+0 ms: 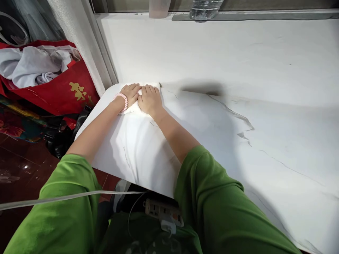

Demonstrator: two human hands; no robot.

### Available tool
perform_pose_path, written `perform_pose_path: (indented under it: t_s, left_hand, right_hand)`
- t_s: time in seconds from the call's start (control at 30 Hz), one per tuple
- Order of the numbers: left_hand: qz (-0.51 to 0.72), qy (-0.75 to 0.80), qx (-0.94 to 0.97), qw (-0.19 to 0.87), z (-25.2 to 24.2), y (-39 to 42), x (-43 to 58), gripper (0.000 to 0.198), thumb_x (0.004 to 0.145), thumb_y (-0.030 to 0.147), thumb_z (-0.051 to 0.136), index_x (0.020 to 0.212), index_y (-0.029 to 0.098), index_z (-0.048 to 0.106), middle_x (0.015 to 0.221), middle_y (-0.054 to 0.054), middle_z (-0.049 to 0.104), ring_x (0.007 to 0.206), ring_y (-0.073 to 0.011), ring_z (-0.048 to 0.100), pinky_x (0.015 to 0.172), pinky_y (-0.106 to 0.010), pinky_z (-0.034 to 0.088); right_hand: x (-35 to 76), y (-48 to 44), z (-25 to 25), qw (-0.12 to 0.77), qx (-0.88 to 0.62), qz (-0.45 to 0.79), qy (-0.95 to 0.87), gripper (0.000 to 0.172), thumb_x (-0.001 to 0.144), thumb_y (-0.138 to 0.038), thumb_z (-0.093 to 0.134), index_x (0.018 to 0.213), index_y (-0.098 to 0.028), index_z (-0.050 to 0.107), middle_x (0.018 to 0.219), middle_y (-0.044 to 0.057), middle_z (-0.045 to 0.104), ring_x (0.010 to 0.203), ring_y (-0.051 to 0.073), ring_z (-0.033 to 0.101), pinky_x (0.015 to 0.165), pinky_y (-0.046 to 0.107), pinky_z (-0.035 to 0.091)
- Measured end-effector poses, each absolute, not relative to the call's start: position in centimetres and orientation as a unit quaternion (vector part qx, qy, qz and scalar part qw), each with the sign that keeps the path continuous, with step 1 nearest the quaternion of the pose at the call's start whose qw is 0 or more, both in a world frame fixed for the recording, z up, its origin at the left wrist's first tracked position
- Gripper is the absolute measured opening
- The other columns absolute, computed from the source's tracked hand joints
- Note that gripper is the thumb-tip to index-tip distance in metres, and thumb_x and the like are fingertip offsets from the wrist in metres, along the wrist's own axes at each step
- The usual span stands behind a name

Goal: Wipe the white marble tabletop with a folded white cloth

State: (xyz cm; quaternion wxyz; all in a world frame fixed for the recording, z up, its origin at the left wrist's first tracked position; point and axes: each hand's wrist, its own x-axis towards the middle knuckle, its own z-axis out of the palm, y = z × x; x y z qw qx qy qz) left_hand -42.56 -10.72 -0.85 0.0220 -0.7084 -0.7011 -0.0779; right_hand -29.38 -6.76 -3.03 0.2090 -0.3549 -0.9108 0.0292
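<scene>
A white cloth (136, 108) lies folded on the far left corner of the white, marble-patterned table (212, 141). My left hand (130, 92), with a pink coiled band (125, 100) at the wrist, rests flat on the cloth with its fingers stretched out. Beside it, my right hand (150, 99) presses on the cloth's right part, palm down and fingers forward. The thumbs are close to each other. Neither hand shows a grip around the cloth, and its underside is hidden.
A white wall panel (212, 53) borders the table's back edge. On the ledge above stand a clear bottle (206, 10) and a pinkish cup (159, 7). At left are a curtain (79, 35) and a red bag (58, 88) of white fabric. A power strip (153, 209) and cable (66, 198) are near my body.
</scene>
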Motion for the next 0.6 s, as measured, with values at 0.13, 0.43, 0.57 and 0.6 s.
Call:
perform_pose_path:
  t_s: [0.13,0.43,0.57,0.6]
  left_hand:
    - [-0.072,-0.708,-0.702,0.02,-0.8,-14.1,-40.3,0.052,0.095,0.023,0.031,0.145,0.015,0.042,0.154,-0.013,0.04,0.143,-0.0263,0.034,0.118,-0.047,0.022]
    - [-0.064,-0.725,-0.686,0.026,0.1,-27.3,-29.4,0.053,0.097,0.027,0.027,0.147,0.01,0.038,0.156,-0.015,0.036,0.145,-0.0294,0.03,0.12,-0.051,0.019]
    - [-0.067,-0.709,-0.702,0.025,0.4,-31.0,-25.4,0.054,0.097,0.026,0.027,0.144,0.005,0.04,0.153,-0.019,0.038,0.145,-0.0305,0.03,0.12,-0.052,0.02]
    - [-0.067,-0.706,-0.705,0.021,0.4,-31.0,-25.0,0.053,0.096,0.025,0.027,0.143,0.004,0.041,0.153,-0.019,0.039,0.145,-0.03,0.031,0.12,-0.051,0.02]
  right_hand:
    - [-26.8,-8.8,-3.1,0.195,-0.318,0.021,-0.928,0.055,0.095,-0.024,0.026,0.141,0.003,0.042,0.147,0.026,0.044,0.137,0.035,0.038,0.112,0.057,0.025]
    - [-16.1,-19.9,-1.9,0.164,-0.247,0.03,-0.955,0.058,0.095,-0.028,0.026,0.145,0.001,0.038,0.15,0.023,0.043,0.14,0.036,0.035,0.114,0.056,0.025]
    - [-11.7,-23.7,-1.7,0.171,-0.234,0.023,-0.957,0.059,0.095,-0.028,0.027,0.144,0.002,0.039,0.148,0.024,0.044,0.14,0.037,0.035,0.113,0.057,0.027]
    - [-11.2,-23.7,-1.6,0.172,-0.232,0.021,-0.957,0.059,0.095,-0.028,0.027,0.144,0.001,0.039,0.147,0.024,0.045,0.14,0.038,0.035,0.112,0.058,0.027]
